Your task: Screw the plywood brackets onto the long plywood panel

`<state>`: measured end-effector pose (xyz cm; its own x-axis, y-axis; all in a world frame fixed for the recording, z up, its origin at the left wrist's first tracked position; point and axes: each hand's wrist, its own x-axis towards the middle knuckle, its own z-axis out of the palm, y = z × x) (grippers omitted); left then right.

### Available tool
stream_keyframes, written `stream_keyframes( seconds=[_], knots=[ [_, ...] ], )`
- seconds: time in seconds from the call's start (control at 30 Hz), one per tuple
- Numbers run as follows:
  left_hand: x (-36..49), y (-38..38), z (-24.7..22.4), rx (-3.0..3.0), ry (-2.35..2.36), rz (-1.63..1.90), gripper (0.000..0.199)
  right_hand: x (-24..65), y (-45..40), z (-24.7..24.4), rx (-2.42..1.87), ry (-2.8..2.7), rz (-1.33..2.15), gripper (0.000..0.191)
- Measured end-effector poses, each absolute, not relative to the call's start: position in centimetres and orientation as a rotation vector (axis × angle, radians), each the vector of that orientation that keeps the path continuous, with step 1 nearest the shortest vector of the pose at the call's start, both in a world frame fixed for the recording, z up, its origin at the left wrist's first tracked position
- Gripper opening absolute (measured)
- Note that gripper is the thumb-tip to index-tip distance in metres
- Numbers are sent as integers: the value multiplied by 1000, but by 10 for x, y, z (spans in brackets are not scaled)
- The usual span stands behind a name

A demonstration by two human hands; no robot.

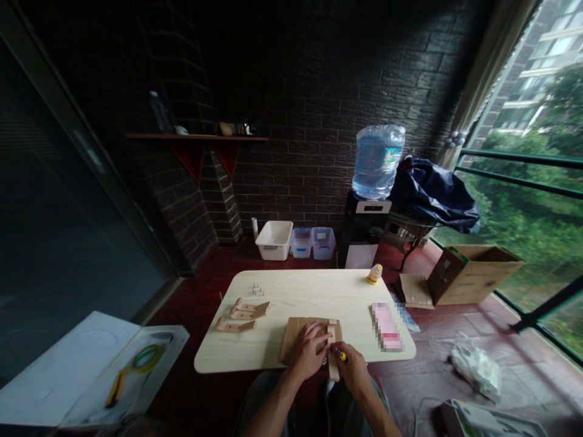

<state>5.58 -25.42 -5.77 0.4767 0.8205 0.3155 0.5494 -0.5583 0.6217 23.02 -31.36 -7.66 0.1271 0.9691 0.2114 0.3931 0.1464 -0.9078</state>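
A brown board (291,334) lies at the table's front edge with a pale wooden strip (334,370) across its right side, the near end jutting past the edge. My left hand (312,351) rests over the board, fingers spread, their tips reaching the strip. Beside it, my right hand (356,367) is closed around a small yellow-and-black screwdriver (341,355), which points toward the strip. The fingers hide the screwdriver's tip. Farther left on the table are shaped wooden pieces (248,311), with several small metal fasteners (256,290) behind them.
On the pale table (319,291) are a yellow-capped container (375,274) and a blurred pink item (387,328). An open white case (150,370) stands at left. Beyond the table are plastic bins (274,240), a water dispenser (367,224) and a cardboard box (469,276).
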Motion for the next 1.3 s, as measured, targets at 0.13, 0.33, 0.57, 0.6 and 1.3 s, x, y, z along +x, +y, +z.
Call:
stream_keyframes(
  seconds=[0.13, 0.33, 0.57, 0.6, 1.3],
  knots=[
    [55, -255, -58, 2305, 1134, 832, 36, 231, -316, -80, -1396, -1470, 711, 23],
    [56, -253, -61, 2311, 1122, 888, 35, 233, -320, -82, -1435, -1559, 659, 29],
    [56, -253, -66, 2326, 1121, 917, 37, 237, -316, -85, -1456, -1640, 620, 25],
    [55, -253, -66, 2328, 1117, 920, 37, 237, -316, -85, -1457, -1634, 610, 25],
    [55, -250, -74, 2310, 1106, 978, 37, 233, -318, -87, -1477, -1580, 530, 38]
  ],
)
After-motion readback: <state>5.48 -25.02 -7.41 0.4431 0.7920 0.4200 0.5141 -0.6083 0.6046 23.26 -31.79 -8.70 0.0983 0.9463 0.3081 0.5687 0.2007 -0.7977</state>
